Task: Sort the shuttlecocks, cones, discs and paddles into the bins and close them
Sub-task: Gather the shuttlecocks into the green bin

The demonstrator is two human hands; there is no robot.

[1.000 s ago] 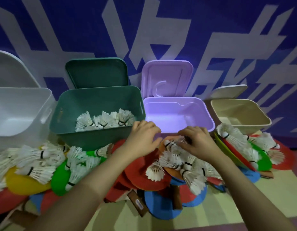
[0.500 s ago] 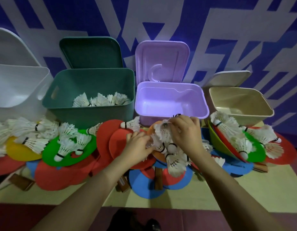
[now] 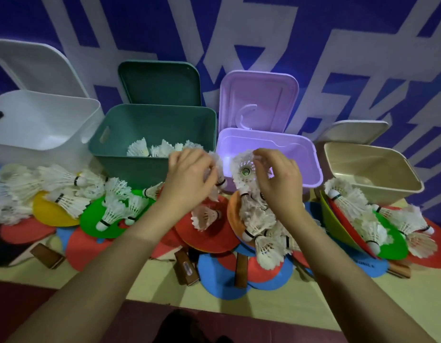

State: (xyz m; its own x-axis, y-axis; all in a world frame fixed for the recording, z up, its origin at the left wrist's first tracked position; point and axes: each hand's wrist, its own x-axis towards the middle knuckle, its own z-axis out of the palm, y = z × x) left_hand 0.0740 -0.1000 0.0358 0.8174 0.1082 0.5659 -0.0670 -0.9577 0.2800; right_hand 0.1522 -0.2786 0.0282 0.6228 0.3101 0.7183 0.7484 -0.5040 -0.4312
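Both hands grip clutches of shuttlecocks, the left hand [image 3: 189,174] and right hand [image 3: 276,177] raised just in front of the green bin [image 3: 115,154], so loosely held feathers could slip and land in the neighbouring purple bin [image 3: 311,167].

The left hand [image 3: 189,177] covers most of the shuttlecock [image 3: 218,169] it grips, so only a blurred fringe of feathers and a dark band show past the knuckles. The white bin [image 3: 48,125] and the feather pile [image 3: 6,194] below it run off the left edge. Red discs [image 3: 434,258] are cut by the right edge. Paddle handles [image 3: 186,267] vanish under stacked discs. A dark shape [image 3: 182,325] at the bottom edge is too dim to tell
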